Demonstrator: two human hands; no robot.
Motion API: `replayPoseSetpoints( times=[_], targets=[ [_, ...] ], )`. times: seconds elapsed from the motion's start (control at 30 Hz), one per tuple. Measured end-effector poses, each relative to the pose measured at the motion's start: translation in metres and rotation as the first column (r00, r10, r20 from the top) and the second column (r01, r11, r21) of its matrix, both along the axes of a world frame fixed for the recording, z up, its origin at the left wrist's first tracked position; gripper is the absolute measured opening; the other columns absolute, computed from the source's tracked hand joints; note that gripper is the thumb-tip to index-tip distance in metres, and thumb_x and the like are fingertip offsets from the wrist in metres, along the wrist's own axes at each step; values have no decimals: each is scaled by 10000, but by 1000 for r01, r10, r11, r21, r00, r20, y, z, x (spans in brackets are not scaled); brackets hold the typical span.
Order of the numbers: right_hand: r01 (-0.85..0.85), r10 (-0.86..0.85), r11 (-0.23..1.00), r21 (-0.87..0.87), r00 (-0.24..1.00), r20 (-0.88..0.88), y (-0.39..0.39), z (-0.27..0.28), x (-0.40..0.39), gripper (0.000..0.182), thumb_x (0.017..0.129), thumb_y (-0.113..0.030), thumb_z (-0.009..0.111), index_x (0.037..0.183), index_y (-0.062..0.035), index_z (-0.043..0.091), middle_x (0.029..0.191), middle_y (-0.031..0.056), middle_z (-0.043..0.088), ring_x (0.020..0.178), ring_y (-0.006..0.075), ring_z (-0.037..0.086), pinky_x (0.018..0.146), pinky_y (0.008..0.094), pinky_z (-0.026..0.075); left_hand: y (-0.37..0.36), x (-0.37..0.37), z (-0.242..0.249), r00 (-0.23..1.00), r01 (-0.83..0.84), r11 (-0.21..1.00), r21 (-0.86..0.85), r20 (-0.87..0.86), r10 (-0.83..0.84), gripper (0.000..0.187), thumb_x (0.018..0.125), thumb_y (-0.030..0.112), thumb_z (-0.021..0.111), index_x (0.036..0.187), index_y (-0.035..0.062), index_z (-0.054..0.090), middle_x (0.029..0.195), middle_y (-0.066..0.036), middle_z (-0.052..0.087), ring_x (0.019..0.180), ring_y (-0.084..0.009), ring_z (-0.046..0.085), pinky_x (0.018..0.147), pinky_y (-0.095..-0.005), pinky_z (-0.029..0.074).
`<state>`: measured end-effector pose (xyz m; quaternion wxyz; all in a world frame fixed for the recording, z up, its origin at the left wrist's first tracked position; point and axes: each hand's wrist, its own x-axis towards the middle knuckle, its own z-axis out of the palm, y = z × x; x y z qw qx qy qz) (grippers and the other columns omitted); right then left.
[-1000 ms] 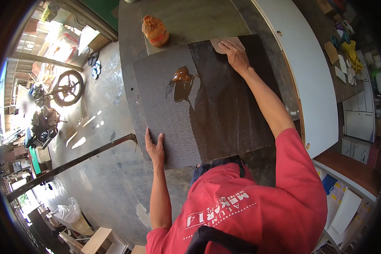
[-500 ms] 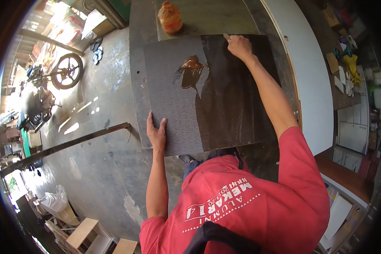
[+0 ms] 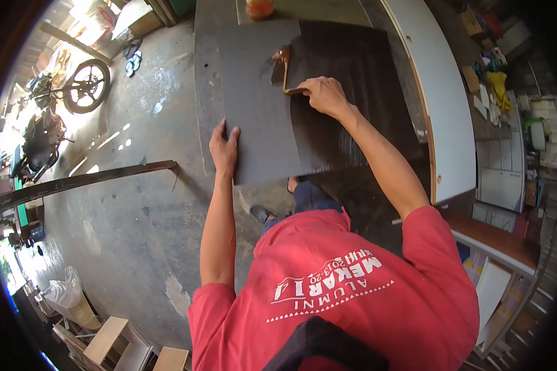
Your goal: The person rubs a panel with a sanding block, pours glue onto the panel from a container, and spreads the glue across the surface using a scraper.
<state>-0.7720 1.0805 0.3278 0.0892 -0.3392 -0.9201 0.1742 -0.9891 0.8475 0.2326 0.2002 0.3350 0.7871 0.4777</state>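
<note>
A dark grey sheet [image 3: 254, 123] lies on a worktable in front of me. Its right part carries a wet, dark brown coat [image 3: 346, 80]. A small puddle of glossy brown glue [image 3: 278, 71] sits near the middle of its far half. My right hand [image 3: 328, 98] is closed round the end of a thin, flat spreader [image 3: 286, 77], whose long edge stands at the right side of the puddle. At the sheet's left edge rests my left hand [image 3: 224, 148], fingers stretched forward and thumb apart, touching the edge.
A jar with an orange-brown coating [image 3: 260, 8] stands beyond the sheet. A long white panel [image 3: 445, 111] is on the right. A dark metal bar [image 3: 86, 182] juts in from the left. A motorcycle [image 3: 49, 117] and slippers [image 3: 133, 63] are further off.
My right hand has moved from the sheet's far right edge leftward and nearer, bringing the spreader to the glue puddle. My left hand stays at the left edge. The view has shifted.
</note>
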Motion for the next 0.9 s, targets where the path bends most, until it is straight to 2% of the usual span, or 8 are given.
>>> replayPoseSetpoints(
  times=[0.17,0.3,0.43,0.47,0.6,0.73,0.83,0.9],
  targets=[
    [-25,21,998,-60,998,-57,-109,3,56,255,864,-46,616,1038,-123,785,926,128,744,880,371,706,750,462,552,0,2,-26,965,-49,996,72,-255,66,524,930,274,722,1322,-61,630,1253,-260,678,1195,-401,635,1035,-429,481],
    [-10,9,998,-54,1000,-18,-183,11,91,263,857,-34,613,1038,-119,783,931,126,740,881,364,706,748,455,550,-3,-1,-16,993,14,999,52,-121,-7,548,943,293,718,1343,-67,615,1307,-264,662,1250,-369,629,1078,-407,465],
    [49,-72,959,-279,995,-73,-216,44,113,256,881,-63,620,1092,-75,764,993,165,747,937,385,708,805,447,553,1,-2,-23,990,4,999,52,-144,3,549,942,298,707,1345,-62,614,1325,-268,648,1283,-399,593,1105,-428,439],
    [90,-134,915,-394,987,-85,-212,55,113,257,888,-77,621,1104,-68,760,1014,181,747,956,398,706,826,459,549,0,-1,-25,986,-9,999,37,-165,15,546,939,300,700,1347,-53,616,1338,-270,638,1318,-421,558,1132,-445,413],
    [199,-315,888,-414,920,-233,-157,104,90,236,929,-113,630,1121,-27,738,1036,197,738,978,406,703,851,447,549,-1,2,-22,981,-24,999,38,-189,31,550,947,309,691,1361,-44,607,1355,-273,625,1337,-430,538,1140,-459,403],
    [160,-183,983,-91,903,-389,-50,103,30,232,956,-105,619,1141,-12,723,1040,157,747,969,394,706,837,445,550,-4,3,-17,993,-6,999,45,-115,11,526,948,280,699,1359,-36,611,1365,-274,620,1351,-427,529,1145,-451,400],
    [132,-70,984,118,903,-425,40,56,-17,237,953,-101,610,1148,-39,729,1086,123,749,985,371,707,840,442,558,-3,5,-15,980,-24,997,79,-196,39,489,938,227,725,1303,-81,619,1252,-250,678,1181,-376,650,1034,-399,480],
    [128,-21,966,224,904,-427,90,24,-45,242,950,-103,601,1146,-60,736,1115,107,747,997,354,707,844,440,563,-4,4,-8,987,-21,999,26,-158,25,499,945,238,713,1330,-63,611,1298,-259,655,1244,-394,611,1071,-414,457]
  ],
)
